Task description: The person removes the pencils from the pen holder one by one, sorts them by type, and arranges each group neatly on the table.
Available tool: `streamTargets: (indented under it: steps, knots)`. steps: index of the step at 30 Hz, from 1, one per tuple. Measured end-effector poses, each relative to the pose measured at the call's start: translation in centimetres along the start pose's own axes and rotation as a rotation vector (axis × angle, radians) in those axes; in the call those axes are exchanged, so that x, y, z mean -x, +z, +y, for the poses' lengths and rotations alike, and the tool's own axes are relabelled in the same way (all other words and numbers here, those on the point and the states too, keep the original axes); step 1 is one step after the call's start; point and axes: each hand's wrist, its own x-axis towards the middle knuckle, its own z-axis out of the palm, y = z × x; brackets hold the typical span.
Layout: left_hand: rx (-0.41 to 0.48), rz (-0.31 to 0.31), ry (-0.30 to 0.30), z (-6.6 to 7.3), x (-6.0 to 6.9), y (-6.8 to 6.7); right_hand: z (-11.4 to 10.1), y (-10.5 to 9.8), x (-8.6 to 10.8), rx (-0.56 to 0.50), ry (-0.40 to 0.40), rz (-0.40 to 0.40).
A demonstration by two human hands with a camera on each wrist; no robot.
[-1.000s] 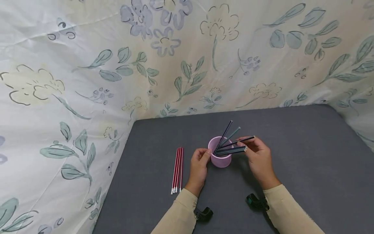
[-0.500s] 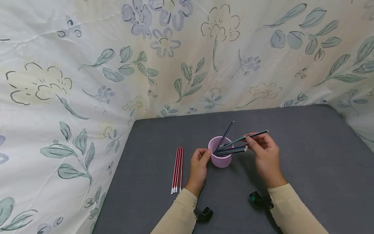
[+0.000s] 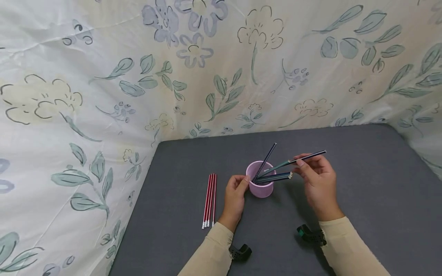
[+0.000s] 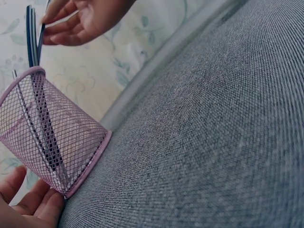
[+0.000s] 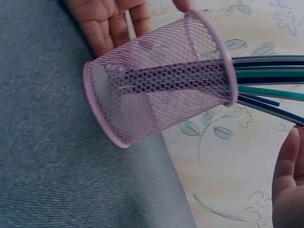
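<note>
A pink mesh pencil cup (image 3: pixel 261 192) stands on the table with several dark and teal pencils (image 3: pixel 277 177) leaning right over its rim. My left hand (image 3: pixel 235 201) holds the cup's left side, thumb at the rim; its fingers (image 4: pixel 40 202) show near the base in the left wrist view. Right of the cup, my right hand (image 3: pixel 319 188) pinches a dark pencil (image 3: pixel 317 154) between thumb and fingers. A teal pencil (image 3: pixel 277 166) slopes from the cup up to those fingers; whether they grip it too is unclear. Another dark pencil (image 3: pixel 269 154) leans toward the back.
A row of red pencils (image 3: pixel 209 199) with silvery ends lies left of my left hand on the dark grey table (image 3: pixel 373 191). Floral cloth (image 3: pixel 224 88) hangs behind the table and along its left. Each wrist carries a black camera mount (image 3: pixel 241 253).
My right hand has moved right and slightly back, drawing the dark pencil away from the cup. The teal pencil has tipped right toward that hand. My left hand and the cup stay put.
</note>
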Motion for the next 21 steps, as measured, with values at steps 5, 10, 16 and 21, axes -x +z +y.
streamTargets:
  steps: [5,10,16,21]
  knots:
    - [0.001,0.006,-0.002,-0.1,0.1,0.0,-0.8,0.0,-0.1,-0.156,-0.018,0.040]
    - [0.008,0.008,0.004,-0.1,0.1,0.0,-1.6,-0.2,-0.3,-0.266,-0.060,0.025]
    - [0.000,-0.001,0.007,-0.2,0.2,-0.1,-2.2,-0.3,-0.4,-0.314,-0.098,0.003]
    - [-0.015,-0.004,0.006,0.0,0.3,-0.2,-2.3,-0.4,-0.4,-0.296,-0.102,0.014]
